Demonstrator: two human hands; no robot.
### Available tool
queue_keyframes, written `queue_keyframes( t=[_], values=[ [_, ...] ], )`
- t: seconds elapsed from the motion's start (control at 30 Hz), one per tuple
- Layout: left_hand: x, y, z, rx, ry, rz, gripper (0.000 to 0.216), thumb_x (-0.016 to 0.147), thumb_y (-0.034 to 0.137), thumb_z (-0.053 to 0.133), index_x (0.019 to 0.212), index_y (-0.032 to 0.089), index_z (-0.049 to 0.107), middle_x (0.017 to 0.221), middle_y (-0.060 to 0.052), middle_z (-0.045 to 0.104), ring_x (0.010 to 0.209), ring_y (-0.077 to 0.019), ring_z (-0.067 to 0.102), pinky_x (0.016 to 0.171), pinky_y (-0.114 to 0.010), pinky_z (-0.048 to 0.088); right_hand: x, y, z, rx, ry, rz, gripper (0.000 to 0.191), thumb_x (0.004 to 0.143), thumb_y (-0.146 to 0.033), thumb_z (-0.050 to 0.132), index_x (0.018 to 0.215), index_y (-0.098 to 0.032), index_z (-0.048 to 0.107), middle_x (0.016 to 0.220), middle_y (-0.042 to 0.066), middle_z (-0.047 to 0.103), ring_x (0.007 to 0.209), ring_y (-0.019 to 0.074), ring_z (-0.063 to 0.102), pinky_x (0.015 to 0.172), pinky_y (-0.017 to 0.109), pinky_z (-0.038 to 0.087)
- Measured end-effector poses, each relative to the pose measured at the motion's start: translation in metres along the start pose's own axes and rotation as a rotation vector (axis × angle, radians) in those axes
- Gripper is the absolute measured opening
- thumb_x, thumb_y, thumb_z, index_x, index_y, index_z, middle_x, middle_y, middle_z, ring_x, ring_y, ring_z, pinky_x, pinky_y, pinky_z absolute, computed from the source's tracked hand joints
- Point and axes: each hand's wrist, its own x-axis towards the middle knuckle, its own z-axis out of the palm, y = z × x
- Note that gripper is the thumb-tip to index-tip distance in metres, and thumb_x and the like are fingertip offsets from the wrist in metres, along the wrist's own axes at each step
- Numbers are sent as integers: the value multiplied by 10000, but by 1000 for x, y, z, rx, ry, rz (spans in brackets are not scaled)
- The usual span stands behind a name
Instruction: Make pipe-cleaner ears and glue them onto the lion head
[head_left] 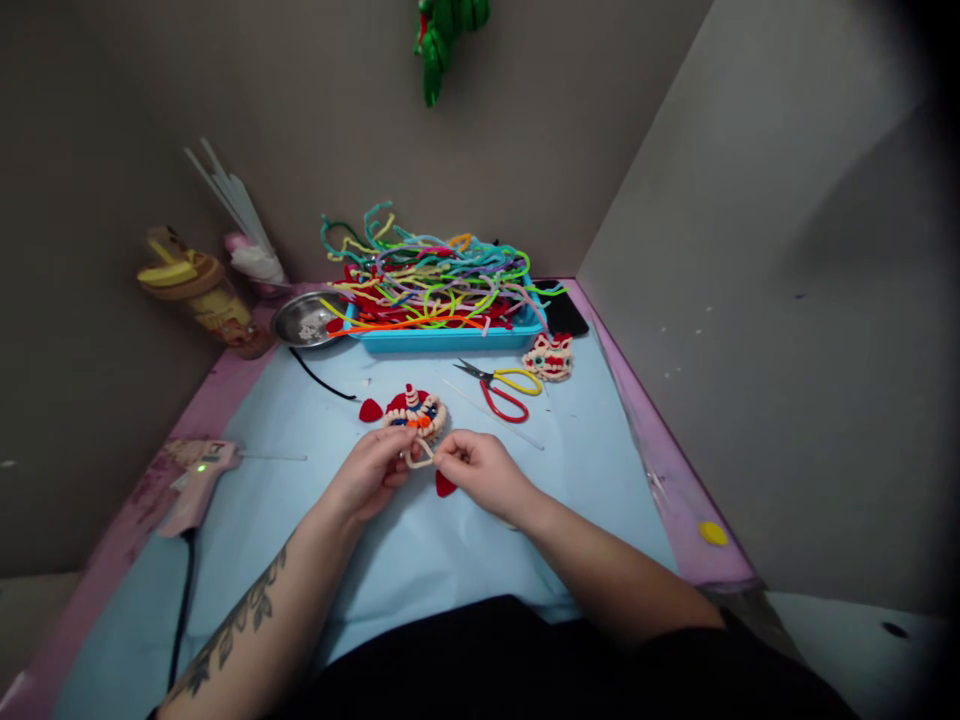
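Note:
Between my hands is a cream pipe cleaner (420, 462), bent into a small angular loop. My left hand (375, 462) pinches it from one side, and my right hand (480, 470) grips its other end with closed fingertips. Just beyond them lies a pipe-cleaner lion head (415, 412) in red, cream, blue and orange, its near edge partly hidden by my fingers. One red rounded felt-like piece (370, 410) rests left of the head; another red piece (445, 484) shows beneath my right hand.
Scissors (499, 385) with red and yellow handles lie beyond my right hand. A blue tray (450, 341) overflows with coloured pipe cleaners. A finished-looking lion face (550, 358) sits right. At left are a pink glue gun (201, 485), a metal bowl (289, 322) and a cup (217, 305).

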Motion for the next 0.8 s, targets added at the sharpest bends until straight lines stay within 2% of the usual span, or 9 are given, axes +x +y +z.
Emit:
queue_keyframes(
  t=[0.13,0.3,0.4,0.53,0.8],
  values=[
    [5,-2,-3,-8,11,-26,261,670,290,730,555,113,576,509,16,439,411,-14,217,372,-181,58,0,3,1,23,-7,5,123,789,-261,566,700,-175,564,555,-33,559,510,94,534,523,215,424],
    [7,-3,-5,-46,30,-74,242,638,284,757,588,107,600,517,21,444,417,-7,182,362,-170,59,0,0,2,97,-39,21,111,775,-255,575,701,-173,561,556,-39,548,511,92,521,522,218,423],
    [4,-1,-4,-58,-4,-54,253,655,319,768,658,108,628,553,27,428,438,-11,163,368,-165,54,0,-5,1,176,17,49,139,750,-270,600,668,-174,544,536,-58,493,484,77,464,499,210,402],
    [-1,3,-1,21,-72,-11,311,704,396,748,749,98,671,536,50,335,450,-27,168,379,-176,48,1,-9,-1,268,84,74,161,734,-293,622,656,-175,544,516,-66,474,461,68,426,475,200,364],
    [2,-2,-8,49,-32,-49,274,696,340,765,705,111,615,523,69,309,427,-17,161,386,-178,52,1,-6,-1,252,105,64,171,723,-304,634,653,-172,550,511,-59,475,470,69,410,464,192,345]
  ],
)
